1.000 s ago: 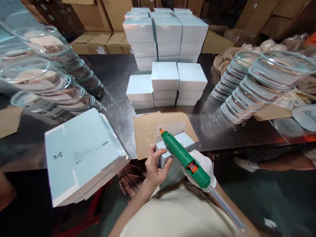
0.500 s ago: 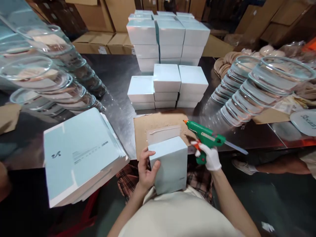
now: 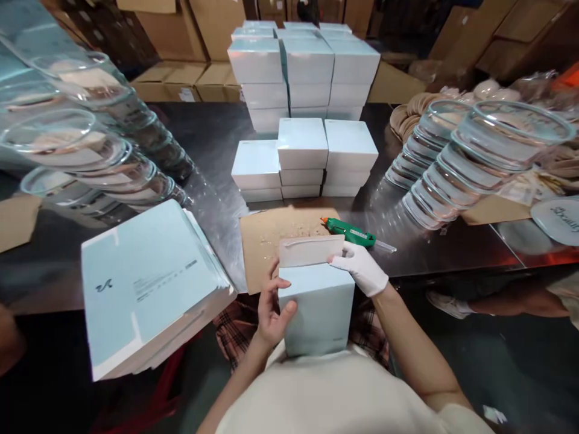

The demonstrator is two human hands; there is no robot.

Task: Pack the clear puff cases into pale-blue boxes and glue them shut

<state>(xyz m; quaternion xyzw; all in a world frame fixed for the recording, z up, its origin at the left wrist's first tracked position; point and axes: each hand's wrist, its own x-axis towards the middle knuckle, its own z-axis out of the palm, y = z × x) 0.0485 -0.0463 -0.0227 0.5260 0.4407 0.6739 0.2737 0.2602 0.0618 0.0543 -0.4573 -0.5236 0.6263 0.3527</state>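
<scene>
My bare left hand grips the left side of a pale blue box held against my chest at the table's near edge. Its white flap stands open, with a line of glue along it. My right hand, in a white glove, touches the right end of that flap. The green glue gun lies on its side on the metal table just past my right hand, nozzle pointing left over a brown cardboard mat.
A pile of flat, unfolded blue cartons lies at the near left. Finished blue boxes are stacked at the centre, with taller stacks behind. Rows of nested glass bowls lean at the left and right. Someone's shoe shows under the table.
My right hand has set the glue gun down on the table and moved to the box's flap. The box has risen a little toward the table edge.
</scene>
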